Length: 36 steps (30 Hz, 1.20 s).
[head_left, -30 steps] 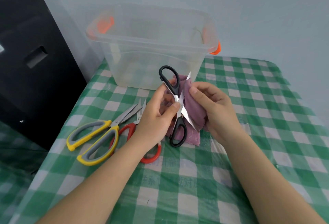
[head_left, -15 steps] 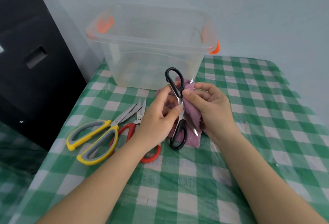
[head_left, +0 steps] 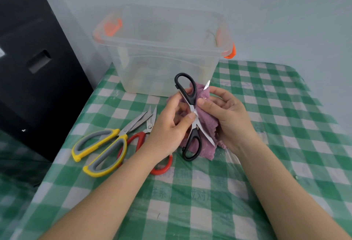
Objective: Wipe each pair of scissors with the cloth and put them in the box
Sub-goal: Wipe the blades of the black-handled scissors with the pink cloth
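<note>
Black-handled scissors [head_left: 193, 137] are spread open in an X in front of me. My left hand [head_left: 167, 127] pinches them at the pivot between thumb and fingers. My right hand [head_left: 228, 117] holds a purple cloth [head_left: 204, 123] behind the blades, thumb pressing it near the upper black handle. Yellow-and-grey scissors [head_left: 102, 148] and red-handled scissors [head_left: 141, 138] lie on the checked tablecloth to the left. The clear plastic box [head_left: 163, 64] with orange latches stands behind my hands; its inside looks bare.
A green-and-white checked tablecloth [head_left: 247, 182] covers the table. A black case [head_left: 32, 64] stands close off the table's left edge. A pale wall runs behind the box.
The scissors tilted and shifted slightly right, then back. My right thumb slid the cloth up along the blade toward the upper handle.
</note>
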Each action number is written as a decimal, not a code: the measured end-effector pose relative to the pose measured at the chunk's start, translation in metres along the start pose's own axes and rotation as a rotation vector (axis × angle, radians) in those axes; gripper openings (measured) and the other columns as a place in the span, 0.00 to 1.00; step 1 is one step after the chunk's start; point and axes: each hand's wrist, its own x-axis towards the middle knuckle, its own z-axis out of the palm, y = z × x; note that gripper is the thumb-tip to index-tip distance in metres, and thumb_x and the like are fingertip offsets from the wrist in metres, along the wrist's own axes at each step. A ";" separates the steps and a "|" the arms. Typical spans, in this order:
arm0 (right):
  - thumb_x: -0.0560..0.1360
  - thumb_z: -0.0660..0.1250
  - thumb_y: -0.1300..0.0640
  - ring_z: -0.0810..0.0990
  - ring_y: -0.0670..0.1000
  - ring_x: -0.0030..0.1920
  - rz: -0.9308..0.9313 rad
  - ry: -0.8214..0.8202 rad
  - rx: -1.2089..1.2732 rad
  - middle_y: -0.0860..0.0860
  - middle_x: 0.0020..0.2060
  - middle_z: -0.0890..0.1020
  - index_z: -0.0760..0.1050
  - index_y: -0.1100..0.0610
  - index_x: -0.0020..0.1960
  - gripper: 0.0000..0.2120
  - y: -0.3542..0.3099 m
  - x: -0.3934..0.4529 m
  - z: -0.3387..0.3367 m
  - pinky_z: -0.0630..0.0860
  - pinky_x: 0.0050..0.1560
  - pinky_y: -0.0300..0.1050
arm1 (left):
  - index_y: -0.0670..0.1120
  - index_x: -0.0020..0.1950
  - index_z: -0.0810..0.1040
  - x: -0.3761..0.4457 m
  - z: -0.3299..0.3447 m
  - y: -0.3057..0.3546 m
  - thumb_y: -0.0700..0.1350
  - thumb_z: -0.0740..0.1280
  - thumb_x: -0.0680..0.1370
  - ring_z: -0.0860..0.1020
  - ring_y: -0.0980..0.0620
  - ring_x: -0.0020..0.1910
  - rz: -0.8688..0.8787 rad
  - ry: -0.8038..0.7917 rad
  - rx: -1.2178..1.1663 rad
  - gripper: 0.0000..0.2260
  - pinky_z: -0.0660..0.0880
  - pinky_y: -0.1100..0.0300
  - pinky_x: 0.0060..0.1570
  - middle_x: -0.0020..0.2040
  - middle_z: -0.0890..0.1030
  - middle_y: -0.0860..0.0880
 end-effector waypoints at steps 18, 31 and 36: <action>0.70 0.70 0.69 0.83 0.49 0.37 -0.028 -0.022 -0.048 0.52 0.38 0.85 0.74 0.55 0.60 0.21 0.001 0.001 -0.002 0.81 0.41 0.43 | 0.56 0.67 0.69 -0.001 0.000 0.001 0.36 0.64 0.80 0.75 0.51 0.45 0.009 0.013 0.017 0.20 0.74 0.64 0.51 0.47 0.76 0.40; 0.66 0.70 0.66 0.84 0.53 0.38 0.017 -0.085 0.013 0.56 0.40 0.84 0.74 0.58 0.64 0.26 -0.002 0.006 -0.010 0.82 0.44 0.48 | 0.63 0.62 0.71 0.000 -0.002 0.004 0.37 0.64 0.80 0.77 0.43 0.52 -0.013 0.023 -0.050 0.21 0.75 0.59 0.55 0.51 0.78 0.38; 0.62 0.72 0.65 0.84 0.50 0.37 -0.005 -0.016 -0.031 0.53 0.38 0.85 0.75 0.56 0.59 0.25 0.001 0.001 -0.002 0.81 0.37 0.42 | 0.61 0.66 0.69 -0.001 0.000 0.005 0.45 0.63 0.77 0.76 0.44 0.51 0.002 -0.017 0.020 0.20 0.75 0.56 0.55 0.50 0.78 0.43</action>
